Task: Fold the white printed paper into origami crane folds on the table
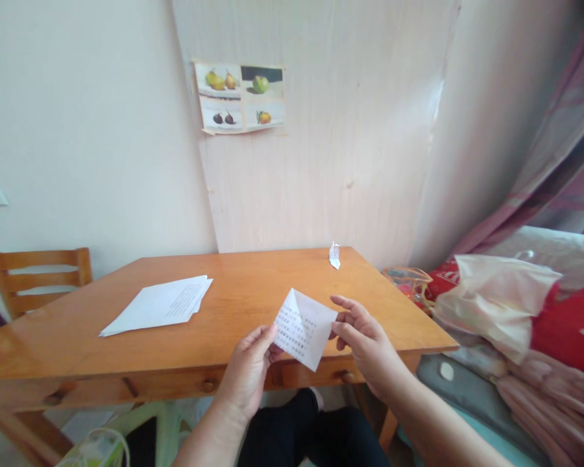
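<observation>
A folded square of printed paper (305, 329) is held up over the table's front edge, one corner pointing away from me. My left hand (253, 360) pinches its left corner between thumb and fingers. At the right corner, my right hand (360, 334) grips the paper between thumb and a finger, with the index finger lifted off. Lines of print cover much of the upper face, and a crease runs down from the far corner. Farther back on the table stands a small folded paper figure (334, 255).
A stack of printed sheets (158, 305) lies on the left of the wooden table (243, 285). A wooden chair (41, 280) stands at the far left. Right of the table are a white plastic bag (501, 292), red bags and folded cloth. Fruit pictures (241, 97) hang on the wall.
</observation>
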Demonstrator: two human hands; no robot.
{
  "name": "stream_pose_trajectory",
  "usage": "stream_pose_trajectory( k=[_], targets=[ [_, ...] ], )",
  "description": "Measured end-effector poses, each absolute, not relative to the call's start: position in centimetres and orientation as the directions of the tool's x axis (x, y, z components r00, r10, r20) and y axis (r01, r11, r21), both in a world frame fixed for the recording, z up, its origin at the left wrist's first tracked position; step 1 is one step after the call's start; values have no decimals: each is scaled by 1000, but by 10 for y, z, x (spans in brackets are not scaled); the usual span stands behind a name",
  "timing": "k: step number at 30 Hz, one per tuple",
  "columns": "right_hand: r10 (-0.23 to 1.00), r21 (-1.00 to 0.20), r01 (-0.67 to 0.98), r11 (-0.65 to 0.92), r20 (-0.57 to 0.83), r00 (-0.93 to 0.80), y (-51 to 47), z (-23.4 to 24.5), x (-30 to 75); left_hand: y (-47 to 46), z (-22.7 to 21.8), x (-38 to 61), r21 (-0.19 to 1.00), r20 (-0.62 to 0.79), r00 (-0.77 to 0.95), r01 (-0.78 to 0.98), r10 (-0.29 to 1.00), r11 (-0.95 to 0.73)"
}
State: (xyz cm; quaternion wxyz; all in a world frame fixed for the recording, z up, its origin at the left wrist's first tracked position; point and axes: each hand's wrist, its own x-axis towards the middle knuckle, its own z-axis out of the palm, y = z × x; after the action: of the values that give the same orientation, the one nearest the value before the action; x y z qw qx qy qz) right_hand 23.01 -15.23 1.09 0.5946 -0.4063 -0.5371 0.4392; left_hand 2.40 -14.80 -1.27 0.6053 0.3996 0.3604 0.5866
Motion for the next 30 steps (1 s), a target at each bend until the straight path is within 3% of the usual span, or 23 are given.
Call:
stream_pose_trajectory(
  k=[11,21,30],
  targets=[
    [934,-938,38,346,348,84,-143,7,241,-133,3,28,985,147,-4,-86,989,-147],
    [905,-911,92,402,411,112,-124,-10,243,-109,5,33,992,129,49,-20,990,-128],
    [899,-849,351,395,436,42,-92,-37,258,-78,-2,34,996,87,87,-26,992,-85]
  ],
)
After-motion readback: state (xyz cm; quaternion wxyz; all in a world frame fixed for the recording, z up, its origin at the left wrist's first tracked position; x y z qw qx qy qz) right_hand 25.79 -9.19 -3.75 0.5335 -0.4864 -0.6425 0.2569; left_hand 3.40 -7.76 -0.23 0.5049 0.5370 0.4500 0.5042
